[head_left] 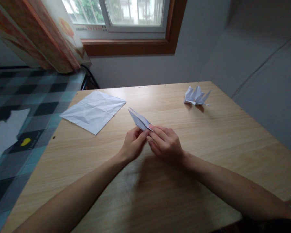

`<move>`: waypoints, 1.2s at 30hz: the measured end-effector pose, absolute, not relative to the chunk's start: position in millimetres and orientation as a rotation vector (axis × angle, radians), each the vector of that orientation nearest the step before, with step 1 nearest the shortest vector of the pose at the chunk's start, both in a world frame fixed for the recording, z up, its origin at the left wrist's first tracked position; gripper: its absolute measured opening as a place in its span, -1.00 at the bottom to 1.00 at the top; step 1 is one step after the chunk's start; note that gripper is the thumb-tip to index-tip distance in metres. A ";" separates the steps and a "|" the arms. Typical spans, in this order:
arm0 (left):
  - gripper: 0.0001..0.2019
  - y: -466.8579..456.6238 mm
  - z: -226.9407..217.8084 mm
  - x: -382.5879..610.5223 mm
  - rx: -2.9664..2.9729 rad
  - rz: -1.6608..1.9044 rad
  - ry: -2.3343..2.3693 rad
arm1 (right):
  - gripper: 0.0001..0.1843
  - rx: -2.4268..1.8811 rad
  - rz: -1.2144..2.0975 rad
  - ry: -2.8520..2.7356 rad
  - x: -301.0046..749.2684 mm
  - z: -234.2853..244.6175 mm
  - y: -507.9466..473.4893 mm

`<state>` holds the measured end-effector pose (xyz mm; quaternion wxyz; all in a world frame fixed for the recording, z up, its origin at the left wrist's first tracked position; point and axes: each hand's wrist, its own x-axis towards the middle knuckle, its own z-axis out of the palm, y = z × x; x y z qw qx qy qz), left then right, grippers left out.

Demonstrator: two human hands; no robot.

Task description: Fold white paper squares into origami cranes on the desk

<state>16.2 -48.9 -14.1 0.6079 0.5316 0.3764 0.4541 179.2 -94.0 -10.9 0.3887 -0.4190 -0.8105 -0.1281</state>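
A narrow piece of folded white paper [141,120] is held above the middle of the wooden table, its pointed end tilted up and away to the left. My left hand [134,142] pinches its lower edge between thumb and fingers. Across the near end lie the fingers of my right hand [166,142], closed on the paper from the right. Both hands hide the near part of the folded paper. To the left of them, a creased white paper sheet [95,111] lies spread flat. At the far right stands a folded paper crane [197,96] with pointed wings.
The wooden table [232,142] ends at a grey wall behind and on the right. On its left is a surface with a checkered cloth [5,181], bearing torn white paper [8,134]. A curtain [50,35] hangs beside the window [133,13].
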 end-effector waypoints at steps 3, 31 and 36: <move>-0.67 -48.7 -12.7 16.9 1.207 1.019 0.762 | -0.79 -1.006 -0.391 -2.053 178.9 -10.1 -94.2; -0.78 -43.9 -16.1 13.6 1.205 1.067 0.897 | -0.75 -1.135 1.090 -1.344 178.3 -11.5 -85.4; -0.76 -38.5 -17.4 14.3 1.095 1.204 0.942 | -0.50 -0.981 1.402 -1.281 178.2 -14.2 -84.3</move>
